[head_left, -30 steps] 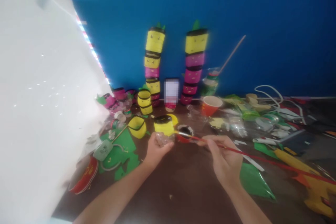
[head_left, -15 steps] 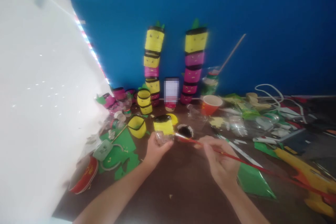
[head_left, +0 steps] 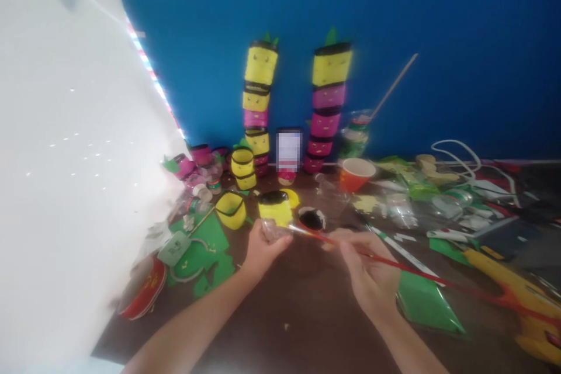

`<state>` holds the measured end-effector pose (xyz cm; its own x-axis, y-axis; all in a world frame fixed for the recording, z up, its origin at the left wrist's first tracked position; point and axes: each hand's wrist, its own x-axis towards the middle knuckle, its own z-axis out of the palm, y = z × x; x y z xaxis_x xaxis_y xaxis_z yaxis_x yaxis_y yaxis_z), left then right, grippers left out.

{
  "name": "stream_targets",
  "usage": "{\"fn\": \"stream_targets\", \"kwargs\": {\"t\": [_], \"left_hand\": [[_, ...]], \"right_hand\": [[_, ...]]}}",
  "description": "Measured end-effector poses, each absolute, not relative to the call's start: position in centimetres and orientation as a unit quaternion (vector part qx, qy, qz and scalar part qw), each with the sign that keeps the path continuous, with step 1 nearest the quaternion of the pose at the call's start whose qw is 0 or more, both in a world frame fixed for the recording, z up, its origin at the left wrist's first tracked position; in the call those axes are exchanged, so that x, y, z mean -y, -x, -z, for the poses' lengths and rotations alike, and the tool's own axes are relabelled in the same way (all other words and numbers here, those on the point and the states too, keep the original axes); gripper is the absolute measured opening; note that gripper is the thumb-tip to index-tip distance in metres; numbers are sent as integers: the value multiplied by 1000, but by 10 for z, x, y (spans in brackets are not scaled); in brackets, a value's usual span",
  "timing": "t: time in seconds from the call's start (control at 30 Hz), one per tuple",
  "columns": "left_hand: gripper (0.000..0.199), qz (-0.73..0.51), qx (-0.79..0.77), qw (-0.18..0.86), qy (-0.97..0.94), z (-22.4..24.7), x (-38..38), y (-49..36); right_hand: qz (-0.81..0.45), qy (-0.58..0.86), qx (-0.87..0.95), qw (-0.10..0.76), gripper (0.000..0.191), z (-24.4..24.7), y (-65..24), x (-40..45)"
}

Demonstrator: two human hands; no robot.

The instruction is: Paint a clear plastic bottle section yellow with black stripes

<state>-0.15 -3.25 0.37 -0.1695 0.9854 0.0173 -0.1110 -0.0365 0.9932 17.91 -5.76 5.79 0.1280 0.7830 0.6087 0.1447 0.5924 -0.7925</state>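
My left hand (head_left: 265,248) is closed around the clear lower part of a small plastic piece (head_left: 276,214) whose upper part is painted yellow, with a black rim. Pinched in my right hand (head_left: 368,260) is a long red paintbrush (head_left: 324,238); its tip touches or nearly touches the right side of the yellow paint. Just right of the piece sits a small container of dark paint (head_left: 311,220). A patch of yellow (head_left: 290,197) shows behind the piece. A yellow cup with a black rim (head_left: 231,210) stands to the left.
Two stacks of yellow and pink cups (head_left: 260,64) (head_left: 332,67) rise before the blue wall. A phone (head_left: 289,149) stands between them. An orange paper cup (head_left: 356,175), a yellow glue gun (head_left: 491,272), green sheets (head_left: 429,301) and a red bowl (head_left: 144,292) surround the hands.
The whole view has shifted slightly, so objects appear a little further right. Both hands keep their holds on the painted piece and the brush, with little visible movement.
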Motion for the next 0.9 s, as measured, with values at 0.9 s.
{"fn": "stream_targets", "kwargs": {"t": [0.9], "left_hand": [[44,-577,-522,467,-421,-8,34,-2]], "right_hand": [[-248,366,625,643,7,-55,-170,60]]}}
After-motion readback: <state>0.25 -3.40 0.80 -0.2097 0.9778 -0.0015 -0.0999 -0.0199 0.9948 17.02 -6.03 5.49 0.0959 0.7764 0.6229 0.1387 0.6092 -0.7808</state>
